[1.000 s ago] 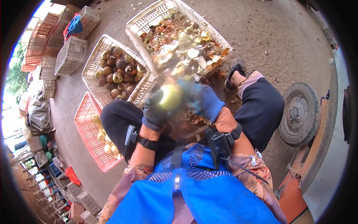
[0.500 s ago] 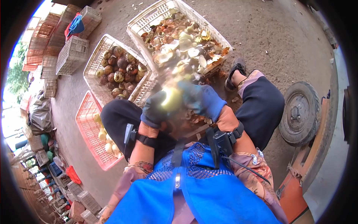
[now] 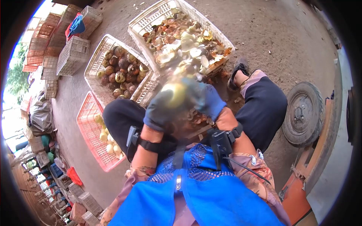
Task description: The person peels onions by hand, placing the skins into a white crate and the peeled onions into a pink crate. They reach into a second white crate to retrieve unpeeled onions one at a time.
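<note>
My left hand [image 3: 159,110], in a dark blue glove, is closed around a round yellow-green fruit [image 3: 173,95] in front of my knees. Close against the fruit's right side is my right hand [image 3: 208,98], also gloved in blue. Its fingers are curled and smeared by motion, and whatever they grip is hidden. Just beyond both hands stands a white crate [image 3: 145,44] heaped with pale and brown peelings [image 3: 188,41]. To its left, a second white crate [image 3: 94,62] holds several round brown-and-green fruits [image 3: 122,69]. Pale peeled fruits [image 3: 106,137] lie in a pink crate [image 3: 90,132] beside my left knee.
A small wheel with a tyre [image 3: 302,114] stands at the right, beside an orange metal frame [image 3: 298,192]. Stacked crates [image 3: 73,56] line the left side, with a grey plastic bag [image 3: 41,116] below them. A red bag [image 3: 74,176] lies lower left.
The fruit and my left hand have shifted slightly right and up. My right hand has moved a little to the left, still blurred against the fruit. The crates stay in place.
</note>
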`<state>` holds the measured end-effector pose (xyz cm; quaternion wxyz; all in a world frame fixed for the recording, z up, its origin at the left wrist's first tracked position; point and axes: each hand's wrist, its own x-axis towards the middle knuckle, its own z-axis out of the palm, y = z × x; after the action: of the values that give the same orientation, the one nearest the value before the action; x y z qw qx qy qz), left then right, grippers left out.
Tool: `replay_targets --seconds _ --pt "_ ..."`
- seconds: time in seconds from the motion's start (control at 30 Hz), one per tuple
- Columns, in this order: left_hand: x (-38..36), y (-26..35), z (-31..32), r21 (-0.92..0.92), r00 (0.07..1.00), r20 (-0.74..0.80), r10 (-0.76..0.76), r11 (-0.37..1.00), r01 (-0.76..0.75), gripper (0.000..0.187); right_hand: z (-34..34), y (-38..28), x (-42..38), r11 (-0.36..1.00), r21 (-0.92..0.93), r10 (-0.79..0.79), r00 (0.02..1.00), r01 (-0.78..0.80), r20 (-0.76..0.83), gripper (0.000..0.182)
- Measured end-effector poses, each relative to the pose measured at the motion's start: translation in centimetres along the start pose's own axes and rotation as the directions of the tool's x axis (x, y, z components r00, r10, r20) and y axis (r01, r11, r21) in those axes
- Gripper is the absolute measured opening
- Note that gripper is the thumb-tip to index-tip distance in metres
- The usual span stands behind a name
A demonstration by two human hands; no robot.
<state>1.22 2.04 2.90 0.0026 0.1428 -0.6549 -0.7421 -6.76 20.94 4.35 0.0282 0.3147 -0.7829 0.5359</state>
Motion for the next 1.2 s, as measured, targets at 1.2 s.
replay_targets --seconds 1.2 --pt "1.6 1.2 0.4 0.406 0.98 0.182 0.074 0.902 -0.144 0.029 0.8 1.4 1.0 0.99 -0.106 0.104 0.984 -0.089 0.145 0.038"
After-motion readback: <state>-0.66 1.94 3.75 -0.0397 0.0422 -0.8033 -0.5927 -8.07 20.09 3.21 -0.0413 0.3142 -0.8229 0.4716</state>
